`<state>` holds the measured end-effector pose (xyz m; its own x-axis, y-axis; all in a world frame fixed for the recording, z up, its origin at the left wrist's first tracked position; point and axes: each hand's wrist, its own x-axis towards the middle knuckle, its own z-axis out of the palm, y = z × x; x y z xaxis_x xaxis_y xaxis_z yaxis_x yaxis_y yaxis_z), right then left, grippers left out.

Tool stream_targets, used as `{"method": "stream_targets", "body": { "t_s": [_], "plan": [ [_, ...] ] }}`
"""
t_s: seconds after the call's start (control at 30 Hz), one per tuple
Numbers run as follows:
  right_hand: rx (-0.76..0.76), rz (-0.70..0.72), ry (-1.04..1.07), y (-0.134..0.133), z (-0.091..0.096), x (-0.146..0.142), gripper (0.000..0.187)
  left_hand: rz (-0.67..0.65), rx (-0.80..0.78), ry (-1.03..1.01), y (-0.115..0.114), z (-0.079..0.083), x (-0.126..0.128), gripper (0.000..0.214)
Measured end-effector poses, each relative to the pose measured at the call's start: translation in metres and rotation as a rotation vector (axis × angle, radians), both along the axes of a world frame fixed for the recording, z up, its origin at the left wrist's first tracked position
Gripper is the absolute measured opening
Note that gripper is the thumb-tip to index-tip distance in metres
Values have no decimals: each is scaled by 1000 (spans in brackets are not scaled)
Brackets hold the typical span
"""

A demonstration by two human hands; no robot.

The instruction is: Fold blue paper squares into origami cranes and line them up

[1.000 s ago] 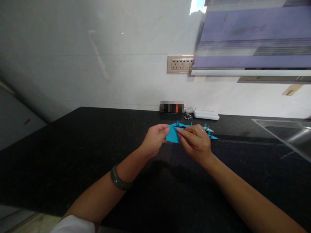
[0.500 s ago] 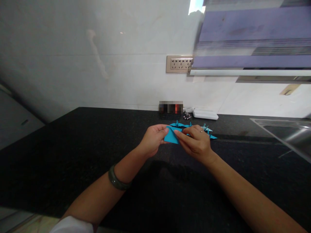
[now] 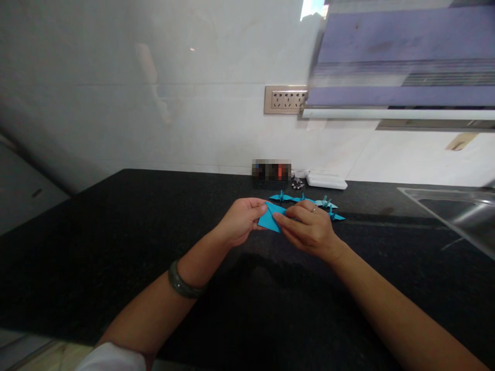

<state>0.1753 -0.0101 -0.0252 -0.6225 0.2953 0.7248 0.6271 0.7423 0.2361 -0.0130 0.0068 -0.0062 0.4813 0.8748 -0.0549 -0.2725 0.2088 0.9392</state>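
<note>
A folded piece of blue paper (image 3: 268, 221) is held between both hands above the dark countertop. My left hand (image 3: 240, 221) pinches its left side, thumb on top and fingers underneath. From the right, my right hand (image 3: 309, 224) grips the paper, its thumb pressing on the surface near a diagonal fold. Part of the paper is hidden under the right fingers. Just behind the hands, several folded blue paper cranes (image 3: 281, 197) lie in a row, one of them paler (image 3: 328, 204). The right hand partly covers this row.
A black speckled countertop (image 3: 116, 232) spans the view, with a steel sink (image 3: 464, 206) at the right. Against the wall are a blurred-out box (image 3: 271, 170), a small dark-and-white beaded object (image 3: 297, 183) and a white case (image 3: 327, 180). A socket panel (image 3: 286, 100) is above.
The blue paper has turned slightly, its lower corner now pointing more downward. My right thumb has slid a little left and down across it. Both hands still hold it.
</note>
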Motion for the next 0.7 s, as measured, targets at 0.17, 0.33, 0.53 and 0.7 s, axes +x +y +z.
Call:
{"method": "stream_targets", "body": {
  "t_s": [0.17,0.33,0.53,0.7],
  "plan": [
    [-8,12,0,1,-3,-1,28,23,-10,24,1,0,0,14],
    [-26,-8,-9,1,-6,-2,26,45,-5,48,2,-2,0,14],
    [-6,-22,-24,0,-5,-5,24,76,-3,76,1,-3,2,12],
    [-17,-17,6,-1,-4,-7,22,110,3,66,-1,-2,3,13]
  ]
}}
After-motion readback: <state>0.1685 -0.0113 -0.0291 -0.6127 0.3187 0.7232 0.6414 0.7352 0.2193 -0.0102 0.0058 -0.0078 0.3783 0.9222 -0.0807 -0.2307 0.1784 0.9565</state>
